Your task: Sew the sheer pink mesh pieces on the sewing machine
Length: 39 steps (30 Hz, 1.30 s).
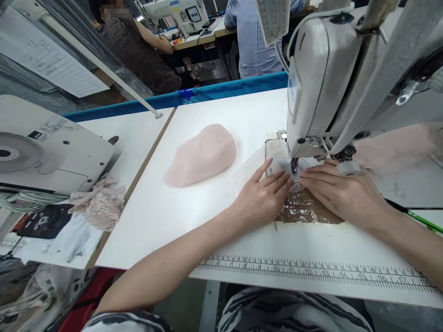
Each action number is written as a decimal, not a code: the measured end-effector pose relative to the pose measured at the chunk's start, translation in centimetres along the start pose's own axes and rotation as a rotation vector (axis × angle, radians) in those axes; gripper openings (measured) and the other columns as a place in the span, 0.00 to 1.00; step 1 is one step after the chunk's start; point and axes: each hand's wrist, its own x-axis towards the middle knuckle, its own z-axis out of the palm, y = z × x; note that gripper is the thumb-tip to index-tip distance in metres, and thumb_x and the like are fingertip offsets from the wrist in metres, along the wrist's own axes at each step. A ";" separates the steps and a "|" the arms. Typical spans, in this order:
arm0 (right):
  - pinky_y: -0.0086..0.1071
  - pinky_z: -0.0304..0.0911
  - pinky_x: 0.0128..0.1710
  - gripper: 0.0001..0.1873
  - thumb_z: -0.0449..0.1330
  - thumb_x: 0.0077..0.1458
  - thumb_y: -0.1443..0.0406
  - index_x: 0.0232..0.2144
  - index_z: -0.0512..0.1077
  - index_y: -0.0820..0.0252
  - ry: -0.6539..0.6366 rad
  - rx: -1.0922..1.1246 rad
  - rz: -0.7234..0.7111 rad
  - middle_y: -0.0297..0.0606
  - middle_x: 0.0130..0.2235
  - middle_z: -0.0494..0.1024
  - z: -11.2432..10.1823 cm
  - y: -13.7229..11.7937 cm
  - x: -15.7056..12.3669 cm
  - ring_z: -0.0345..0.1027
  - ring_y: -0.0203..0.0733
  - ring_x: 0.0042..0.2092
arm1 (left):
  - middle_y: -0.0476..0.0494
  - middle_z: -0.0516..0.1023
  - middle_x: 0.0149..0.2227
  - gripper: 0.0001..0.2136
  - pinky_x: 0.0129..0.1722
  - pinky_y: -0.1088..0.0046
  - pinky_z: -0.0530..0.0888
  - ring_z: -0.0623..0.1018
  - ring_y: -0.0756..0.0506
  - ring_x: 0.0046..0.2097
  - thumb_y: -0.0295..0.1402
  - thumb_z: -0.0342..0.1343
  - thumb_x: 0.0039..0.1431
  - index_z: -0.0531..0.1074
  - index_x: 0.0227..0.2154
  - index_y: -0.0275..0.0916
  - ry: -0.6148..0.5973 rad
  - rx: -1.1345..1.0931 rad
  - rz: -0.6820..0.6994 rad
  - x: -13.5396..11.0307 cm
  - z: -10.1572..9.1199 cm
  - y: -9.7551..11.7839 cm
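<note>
My left hand [268, 196] lies on the machine bed with fingers stretched and apart, pressing a sheer whitish fabric [251, 168] just left of the presser foot [294, 168]. To the right of the foot, my right hand [341, 189] rests with its fingers straight and flat, their tips at the fabric's edge. The sewing machine [311, 83] stands over both hands. Beneath them a brown, shiny taped patch [304, 210] covers part of the table. The needle tip is too small to make out.
A pale pink sheer piece [204, 157] lies on the white table to the left; more pink fabric [394, 145] is behind my right hand. A printed ruler [311, 269] runs along the front edge. Another machine [48, 147] stands far left. Two people sit beyond the blue edge [238, 87].
</note>
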 end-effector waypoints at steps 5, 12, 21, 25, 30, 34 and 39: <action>0.43 0.71 0.42 0.17 0.53 0.63 0.71 0.48 0.77 0.50 -0.016 0.016 0.037 0.37 0.41 0.83 -0.2 0.1 0.2 0.76 0.48 0.46 | 0.35 0.79 0.52 0.14 0.68 0.47 0.61 0.79 0.41 0.55 0.26 0.48 0.68 0.74 0.51 0.27 -0.002 -0.002 -0.009 0.3 0.1 -0.1; 0.44 0.71 0.39 0.19 0.53 0.63 0.69 0.50 0.76 0.47 0.014 0.010 0.048 0.38 0.40 0.83 -0.3 0.2 0.4 0.76 0.50 0.44 | 0.35 0.78 0.54 0.15 0.69 0.46 0.59 0.76 0.41 0.59 0.25 0.48 0.67 0.73 0.53 0.30 -0.042 -0.032 -0.024 0.3 0.1 -0.4; 0.39 0.69 0.41 0.17 0.55 0.61 0.72 0.48 0.77 0.54 -0.010 0.000 0.054 0.41 0.41 0.83 -0.2 0.2 0.4 0.76 0.48 0.45 | 0.36 0.79 0.53 0.15 0.68 0.50 0.61 0.77 0.43 0.57 0.30 0.49 0.69 0.73 0.53 0.30 0.012 -0.025 -0.044 0.1 0.4 -0.4; 0.41 0.69 0.44 0.19 0.54 0.58 0.73 0.47 0.78 0.56 0.032 -0.042 0.058 0.40 0.39 0.83 -0.2 -0.1 0.6 0.76 0.47 0.44 | 0.33 0.74 0.59 0.28 0.68 0.51 0.60 0.71 0.38 0.62 0.49 0.48 0.68 0.69 0.58 0.29 -0.035 -0.013 -0.145 -0.1 -0.1 -0.5; 0.38 0.68 0.41 0.18 0.52 0.57 0.77 0.39 0.78 0.56 0.115 -0.145 -0.019 0.34 0.35 0.83 -1.0 -0.9 0.7 0.71 0.38 0.27 | 0.41 0.83 0.36 0.25 0.47 0.58 0.72 0.80 0.43 0.36 0.55 0.50 0.65 0.77 0.41 0.35 0.133 0.097 -0.091 -0.3 -1.3 -0.4; 0.34 0.66 0.36 0.18 0.52 0.56 0.79 0.41 0.76 0.59 0.120 -0.017 -0.069 0.37 0.43 0.83 -1.1 -2.1 0.7 0.75 0.40 0.38 | 0.49 0.80 0.28 0.08 0.37 0.67 0.70 0.77 0.49 0.29 0.33 0.52 0.68 0.74 0.34 0.38 0.236 0.092 -0.073 0.0 -1.9 -0.6; 0.39 0.68 0.47 0.14 0.54 0.58 0.76 0.43 0.75 0.66 0.058 -0.006 -0.106 0.44 0.43 0.82 -1.1 -3.0 0.8 0.75 0.47 0.46 | 0.41 0.80 0.51 0.14 0.62 0.59 0.67 0.78 0.46 0.54 0.23 0.44 0.68 0.70 0.51 0.34 0.089 -0.083 -0.050 0.1 -1.4 -1.5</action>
